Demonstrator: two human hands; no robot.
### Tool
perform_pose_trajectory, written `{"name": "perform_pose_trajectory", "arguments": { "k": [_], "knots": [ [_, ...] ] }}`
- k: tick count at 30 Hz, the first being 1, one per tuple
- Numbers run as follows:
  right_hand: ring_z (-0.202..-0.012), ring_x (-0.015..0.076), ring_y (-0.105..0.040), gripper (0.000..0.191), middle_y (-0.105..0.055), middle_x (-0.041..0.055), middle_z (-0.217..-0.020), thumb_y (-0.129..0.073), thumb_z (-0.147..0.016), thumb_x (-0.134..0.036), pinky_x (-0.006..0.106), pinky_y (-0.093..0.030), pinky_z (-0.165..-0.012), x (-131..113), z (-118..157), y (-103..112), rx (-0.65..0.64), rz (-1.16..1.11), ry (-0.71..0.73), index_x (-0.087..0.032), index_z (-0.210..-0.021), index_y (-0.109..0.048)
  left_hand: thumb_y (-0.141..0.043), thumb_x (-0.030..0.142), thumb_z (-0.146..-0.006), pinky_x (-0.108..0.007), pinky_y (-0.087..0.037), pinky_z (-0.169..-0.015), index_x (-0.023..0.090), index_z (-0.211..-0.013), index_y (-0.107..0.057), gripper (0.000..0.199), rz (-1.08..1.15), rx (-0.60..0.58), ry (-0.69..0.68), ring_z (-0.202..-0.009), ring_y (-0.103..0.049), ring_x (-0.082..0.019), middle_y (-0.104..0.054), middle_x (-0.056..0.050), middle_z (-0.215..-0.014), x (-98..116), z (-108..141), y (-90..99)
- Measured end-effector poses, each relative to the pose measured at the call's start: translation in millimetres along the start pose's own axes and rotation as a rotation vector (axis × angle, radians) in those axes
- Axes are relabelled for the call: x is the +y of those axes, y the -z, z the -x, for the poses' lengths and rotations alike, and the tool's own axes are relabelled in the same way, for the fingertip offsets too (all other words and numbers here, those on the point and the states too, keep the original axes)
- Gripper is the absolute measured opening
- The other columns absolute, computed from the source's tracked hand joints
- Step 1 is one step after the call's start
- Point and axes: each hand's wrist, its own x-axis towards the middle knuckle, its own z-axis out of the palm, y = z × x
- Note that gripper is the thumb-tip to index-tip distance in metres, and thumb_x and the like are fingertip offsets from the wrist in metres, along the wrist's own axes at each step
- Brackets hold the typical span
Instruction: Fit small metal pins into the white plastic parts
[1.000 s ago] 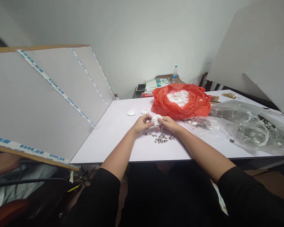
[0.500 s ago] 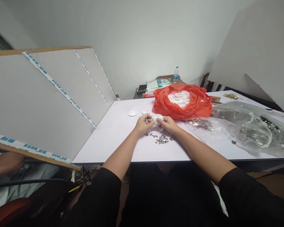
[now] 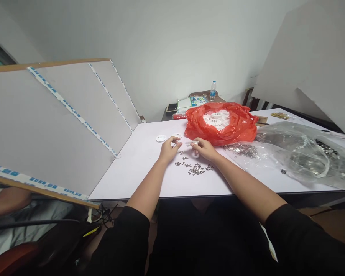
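My right hand (image 3: 205, 149) grips a white round plastic piece (image 3: 192, 143), now tilted nearly edge-on above the table. A short gap to its left, my left hand (image 3: 169, 149) has its thumb and fingertips drawn together; whatever they pinch is too small to make out. Small metal clips (image 3: 197, 169) lie in a loose heap below both hands, with a few strays towards the left hand. Beyond the left hand, two white round discs lie flat: one disc (image 3: 161, 138) in plain sight, the other disc (image 3: 176, 135) partly behind the fingers.
A red plastic bag (image 3: 241, 128) full of white round pieces stands behind my right hand. Clear plastic bags (image 3: 287, 161) with metal parts cover the right side. A taped board (image 3: 60, 126) borders the left. A water bottle (image 3: 213, 91) stands farther back. Someone's arm (image 3: 8, 201) shows lower left.
My left hand has let go of the white round piece and moved slightly left. The piece stays in my right hand and has tipped from face-up to nearly edge-on.
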Motion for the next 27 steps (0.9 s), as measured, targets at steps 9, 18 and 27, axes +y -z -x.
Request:
{"name": "perform_pose_trajectory", "arguments": {
  "k": [9, 18, 27],
  "knots": [
    [-0.068, 0.0054, -0.052, 0.051, -0.065, 0.0062, -0.1, -0.061, -0.076, -0.033, 0.017, -0.042, -0.066, 5, -2, 3, 0.092, 0.163, 0.063, -0.012, -0.121, -0.057, -0.06, 0.023, -0.09, -0.032, -0.045, -0.086, 0.022, -0.1, -0.075, 0.018, -0.471, -0.192, 0.146, -0.096, -0.061, -0.02, -0.067, -0.006, -0.109, -10, -4, 8.3],
    [-0.066, 0.0029, -0.05, 0.058, -0.063, 0.0084, -0.118, -0.058, -0.075, -0.023, 0.015, -0.04, -0.065, 5, -3, 4, 0.09, 0.167, 0.122, -0.013, -0.132, -0.051, -0.065, 0.026, -0.088, -0.031, -0.046, -0.093, 0.025, -0.1, -0.079, 0.018, -0.471, -0.295, 0.05, -0.101, -0.061, -0.02, -0.068, -0.004, -0.106, -8, -1, 0.2],
    [-0.066, 0.0036, -0.046, 0.062, -0.064, 0.0095, -0.111, -0.058, -0.075, -0.025, 0.016, -0.039, -0.065, 5, -3, 5, 0.107, 0.178, 0.132, -0.012, -0.135, -0.05, -0.066, 0.022, -0.085, -0.035, -0.048, -0.09, 0.021, -0.095, -0.079, 0.017, -0.228, -0.352, -0.087, -0.092, -0.062, -0.019, -0.068, -0.006, -0.095, -13, -2, -2.1]
  ]
}}
